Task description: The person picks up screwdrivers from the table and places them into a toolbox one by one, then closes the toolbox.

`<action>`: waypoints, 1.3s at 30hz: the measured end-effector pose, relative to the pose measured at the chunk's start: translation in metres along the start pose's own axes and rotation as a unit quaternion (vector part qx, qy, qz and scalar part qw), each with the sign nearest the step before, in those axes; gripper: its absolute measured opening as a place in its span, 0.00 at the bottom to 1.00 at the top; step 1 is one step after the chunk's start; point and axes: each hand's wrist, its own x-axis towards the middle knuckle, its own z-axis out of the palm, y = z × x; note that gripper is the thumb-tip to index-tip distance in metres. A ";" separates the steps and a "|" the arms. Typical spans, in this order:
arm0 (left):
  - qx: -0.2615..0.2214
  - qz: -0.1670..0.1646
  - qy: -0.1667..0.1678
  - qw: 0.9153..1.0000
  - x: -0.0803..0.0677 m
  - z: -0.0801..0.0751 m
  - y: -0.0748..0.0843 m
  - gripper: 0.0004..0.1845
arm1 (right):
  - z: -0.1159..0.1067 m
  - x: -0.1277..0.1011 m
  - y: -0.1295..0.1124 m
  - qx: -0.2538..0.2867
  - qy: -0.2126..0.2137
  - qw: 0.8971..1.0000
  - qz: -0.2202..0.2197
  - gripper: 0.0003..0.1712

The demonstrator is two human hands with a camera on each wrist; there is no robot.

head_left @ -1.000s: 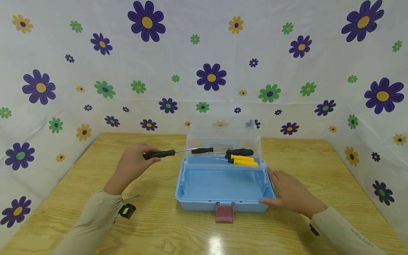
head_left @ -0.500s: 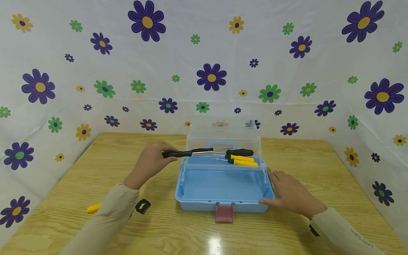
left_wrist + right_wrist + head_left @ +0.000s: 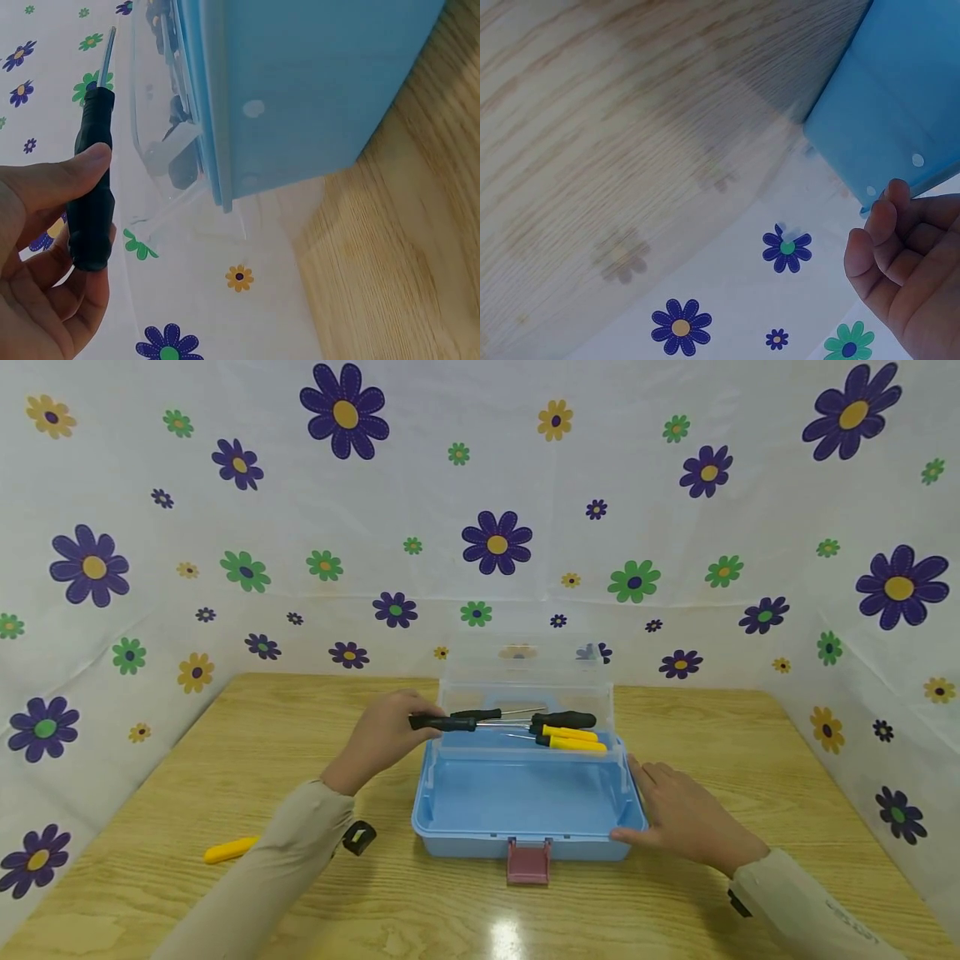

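My left hand (image 3: 390, 733) grips a black-handled screwdriver (image 3: 450, 723) over the left end of the toolbox's upper tray. In the left wrist view, thumb and fingers pinch the screwdriver handle (image 3: 91, 187), its metal tip pointing away from the hand. The light blue toolbox (image 3: 525, 847) sits with its clear lid (image 3: 525, 670) raised at the back. In the clear tray lie two yellow-handled screwdrivers (image 3: 573, 745), a thick black-handled screwdriver (image 3: 566, 719) and a thinner black one (image 3: 480, 714). My right hand (image 3: 686, 814) rests against the toolbox's right side, thumb at the front corner.
A yellow handle (image 3: 228, 850) lies on the wooden table (image 3: 420, 910) at the left, partly behind the left sleeve. A pink latch (image 3: 528, 864) hangs at the box's front. Flower-printed cloth (image 3: 495, 468) surrounds the table at the back and sides.
My left hand has carried the black screwdriver rightward to over the tray. The yellow handle has come into view from behind the left arm. My right hand has stayed in place.
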 end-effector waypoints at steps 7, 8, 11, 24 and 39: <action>0.005 0.002 -0.026 1.000 0.008 0.005 0.004 0.12 | 0.000 0.000 0.000 0.003 -0.004 1.000 0.001 0.64; 0.003 0.003 -0.031 1.000 0.009 0.006 0.004 0.12 | 0.001 0.000 0.000 0.004 -0.004 1.000 0.001 0.64; -0.017 0.007 -0.048 0.999 0.014 0.007 0.003 0.12 | 0.001 0.001 0.000 0.004 -0.004 1.000 -0.001 0.64; -0.094 -0.002 -0.134 0.986 0.035 -0.003 0.007 0.12 | 0.001 0.001 0.001 0.007 0.002 1.000 0.000 0.63; -0.084 0.007 -0.234 0.969 0.051 0.004 0.026 0.12 | 0.002 0.001 0.001 0.006 -0.003 1.000 0.001 0.65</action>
